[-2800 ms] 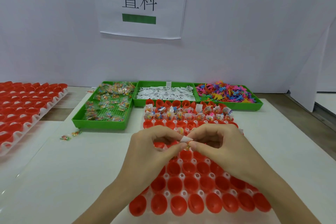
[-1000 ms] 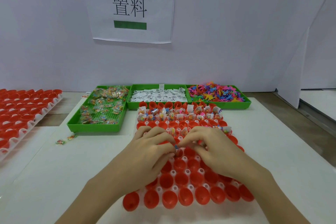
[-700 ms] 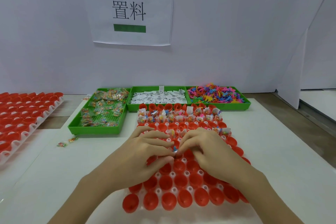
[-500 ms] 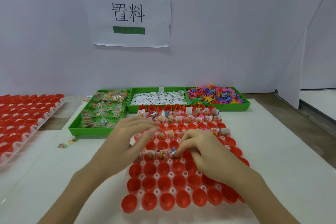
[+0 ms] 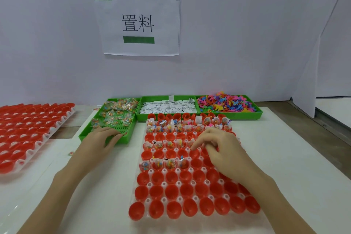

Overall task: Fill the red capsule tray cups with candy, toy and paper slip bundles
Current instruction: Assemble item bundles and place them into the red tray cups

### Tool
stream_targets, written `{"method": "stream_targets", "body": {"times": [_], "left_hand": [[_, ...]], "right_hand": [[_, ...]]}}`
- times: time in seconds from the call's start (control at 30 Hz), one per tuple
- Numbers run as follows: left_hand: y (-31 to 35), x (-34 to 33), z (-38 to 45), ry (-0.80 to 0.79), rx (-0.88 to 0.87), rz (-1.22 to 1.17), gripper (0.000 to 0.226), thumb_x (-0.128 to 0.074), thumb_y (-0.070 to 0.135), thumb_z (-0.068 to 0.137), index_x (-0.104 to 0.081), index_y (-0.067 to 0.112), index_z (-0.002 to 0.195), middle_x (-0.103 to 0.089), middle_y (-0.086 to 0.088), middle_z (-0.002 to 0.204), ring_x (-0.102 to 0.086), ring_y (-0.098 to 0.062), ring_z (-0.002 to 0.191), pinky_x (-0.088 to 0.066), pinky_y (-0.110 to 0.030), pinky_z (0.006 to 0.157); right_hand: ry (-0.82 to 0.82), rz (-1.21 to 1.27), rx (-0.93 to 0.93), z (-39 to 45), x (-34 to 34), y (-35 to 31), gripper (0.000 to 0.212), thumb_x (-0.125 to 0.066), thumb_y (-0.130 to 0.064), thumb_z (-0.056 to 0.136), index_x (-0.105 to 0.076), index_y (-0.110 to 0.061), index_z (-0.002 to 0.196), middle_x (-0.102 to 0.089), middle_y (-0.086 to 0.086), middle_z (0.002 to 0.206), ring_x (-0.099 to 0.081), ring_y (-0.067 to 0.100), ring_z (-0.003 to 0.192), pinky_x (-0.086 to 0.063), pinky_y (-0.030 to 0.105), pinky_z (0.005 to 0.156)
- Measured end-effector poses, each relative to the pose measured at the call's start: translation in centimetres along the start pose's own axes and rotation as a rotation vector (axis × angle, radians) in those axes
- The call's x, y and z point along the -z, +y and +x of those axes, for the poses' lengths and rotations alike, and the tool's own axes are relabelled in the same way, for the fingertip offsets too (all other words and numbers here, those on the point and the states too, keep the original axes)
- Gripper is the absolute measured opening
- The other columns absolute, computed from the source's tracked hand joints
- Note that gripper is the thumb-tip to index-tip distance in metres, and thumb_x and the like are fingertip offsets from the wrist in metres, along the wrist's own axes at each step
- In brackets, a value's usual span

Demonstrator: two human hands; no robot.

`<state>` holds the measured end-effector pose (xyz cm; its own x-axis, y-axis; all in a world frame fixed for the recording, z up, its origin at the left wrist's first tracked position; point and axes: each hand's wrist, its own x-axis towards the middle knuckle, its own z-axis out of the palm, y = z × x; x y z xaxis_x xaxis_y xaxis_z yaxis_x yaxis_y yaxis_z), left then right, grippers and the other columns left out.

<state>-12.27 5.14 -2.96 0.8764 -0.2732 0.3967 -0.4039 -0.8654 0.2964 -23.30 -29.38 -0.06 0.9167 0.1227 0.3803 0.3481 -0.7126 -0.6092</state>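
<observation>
A second tray of red cups is sitting at the left edge of the frame on the white worktop, and a paper sign is hanging on the wall above. Three green bins are lining the back: candy packets, paper slips, bright toys. The left hand is reaching flat, fingers relaxed, into the candy bin's near edge. The right hand is hovering, fingers loosely curled, over the red capsule tray at lower centre, hiding some cups; whether it is holding anything, I cannot tell.
</observation>
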Motion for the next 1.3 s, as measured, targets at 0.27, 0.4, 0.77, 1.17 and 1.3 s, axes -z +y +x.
{"method": "stream_targets", "body": {"times": [0.27, 0.4, 0.77, 1.17, 1.3], "left_hand": [[-0.5, -1.1, 0.2, 0.235, -0.060, -0.010, 0.006, -0.076, -0.006, 0.084, -0.078, -0.004, 0.089, -0.072, -0.020, 0.100, -0.067, -0.042, 0.095, -0.051, -0.046, 0.084], [-0.3, -1.4, 0.6, 0.388, -0.109, 0.023, 0.005, -0.078, -0.006, 0.082, -0.074, -0.004, 0.084, -0.066, -0.019, 0.094, -0.061, -0.040, 0.087, -0.050, -0.044, 0.077], [5.5, 0.6, -0.3, 0.485, -0.273, -0.143, 0.010, -0.071, 0.005, 0.094, -0.072, -0.002, 0.100, -0.072, -0.007, 0.089, -0.051, -0.005, 0.062, -0.044, -0.015, 0.073], [9.6, -0.6, -1.7, 0.043, -0.474, -0.144, 0.053, -0.062, 0.001, 0.087, -0.060, 0.034, 0.128, -0.059, 0.011, 0.106, -0.045, -0.005, 0.074, -0.048, -0.021, 0.065], [8.4, 0.1, -1.6, 0.118, -0.615, 0.091, 0.071, -0.062, -0.019, 0.070, -0.060, 0.005, 0.137, -0.060, -0.009, 0.113, -0.056, -0.020, 0.083, -0.052, -0.030, 0.061]], "right_hand": [[0.034, 0.009, -0.021, 0.2, -0.1, 0.3, 0.045, -0.055, 0.004, 0.094, -0.079, -0.033, 0.084, -0.067, -0.019, 0.096, -0.064, 0.008, 0.082, -0.050, 0.025, 0.073], [0.061, 0.007, -0.025, 0.3, -0.1, 0.4, 0.044, -0.055, 0.003, 0.094, -0.079, -0.034, 0.088, -0.068, -0.017, 0.097, -0.064, 0.005, 0.087, -0.051, 0.022, 0.074], [0.109, -0.032, -0.063, 2.5, 0.0, -0.3, 0.031, -0.055, -0.004, 0.099, -0.074, -0.027, 0.106, -0.070, -0.016, 0.093, -0.065, 0.000, 0.087, -0.052, 0.012, 0.078], [-0.107, -0.345, -0.173, 17.6, -0.2, 4.6, 0.020, -0.061, -0.010, 0.100, -0.078, -0.010, 0.109, -0.076, 0.006, 0.113, -0.067, 0.017, 0.101, -0.045, 0.024, 0.083], [-0.211, -0.443, -0.198, 20.2, -1.6, 6.6, 0.016, -0.069, -0.009, 0.094, -0.080, -0.006, 0.104, -0.077, 0.008, 0.112, -0.070, 0.020, 0.100, -0.049, 0.024, 0.081]]}}
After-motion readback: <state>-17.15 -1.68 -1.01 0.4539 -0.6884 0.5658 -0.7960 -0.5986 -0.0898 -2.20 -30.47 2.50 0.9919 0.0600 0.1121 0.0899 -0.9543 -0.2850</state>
